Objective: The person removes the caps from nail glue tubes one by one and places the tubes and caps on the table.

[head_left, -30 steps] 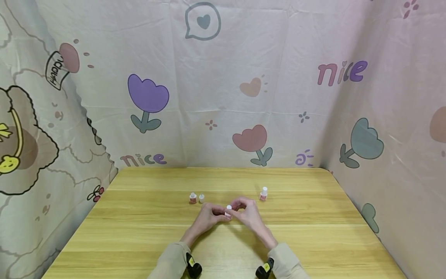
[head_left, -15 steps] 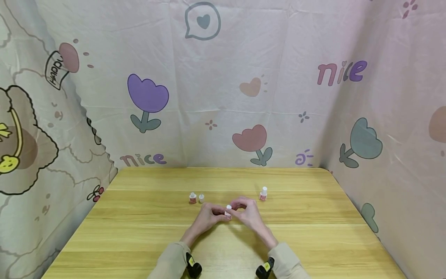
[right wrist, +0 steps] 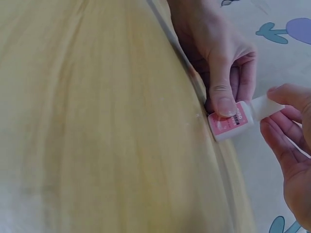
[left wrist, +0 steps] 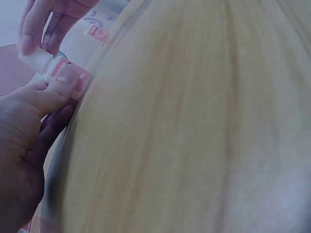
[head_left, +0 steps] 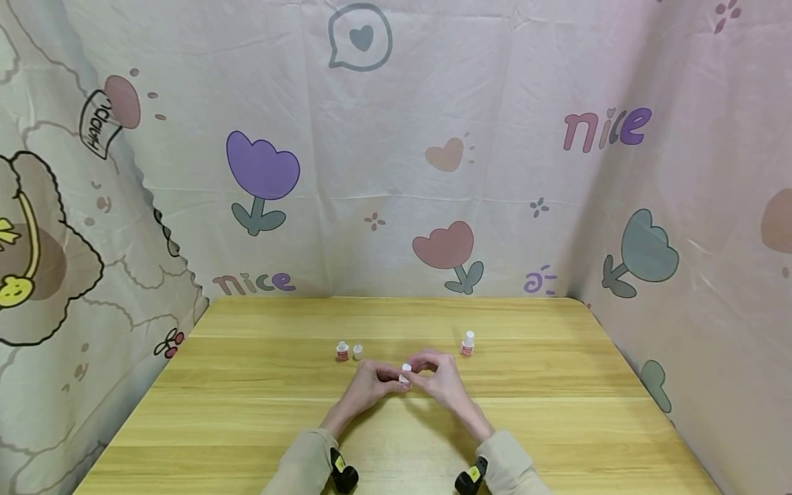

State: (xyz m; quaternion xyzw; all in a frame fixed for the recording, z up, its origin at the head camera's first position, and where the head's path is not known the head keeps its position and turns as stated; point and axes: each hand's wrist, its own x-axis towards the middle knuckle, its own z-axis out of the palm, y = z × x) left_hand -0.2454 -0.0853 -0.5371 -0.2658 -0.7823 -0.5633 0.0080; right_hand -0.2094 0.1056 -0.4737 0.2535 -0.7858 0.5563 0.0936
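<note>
A small white bottle with a pink label (right wrist: 229, 124) stands at the middle of the table, its base on or close to the wood. My left hand (head_left: 370, 387) grips its body, the thumb (right wrist: 226, 106) lying across the label. At the bottle's top, the fingers and thumb of my right hand (head_left: 442, 378) pinch the white cap (right wrist: 265, 106). Bottle and cap line up in both wrist views. Beyond the left hand, an uncapped bottle (head_left: 343, 353) stands beside a loose white cap (head_left: 358, 353).
Farther back on the right, another pink-labelled bottle (head_left: 467, 345) stands upright with its white cap on. The wooden table (head_left: 260, 412) reaches back to a printed cloth (head_left: 365, 158), which also hangs along both sides.
</note>
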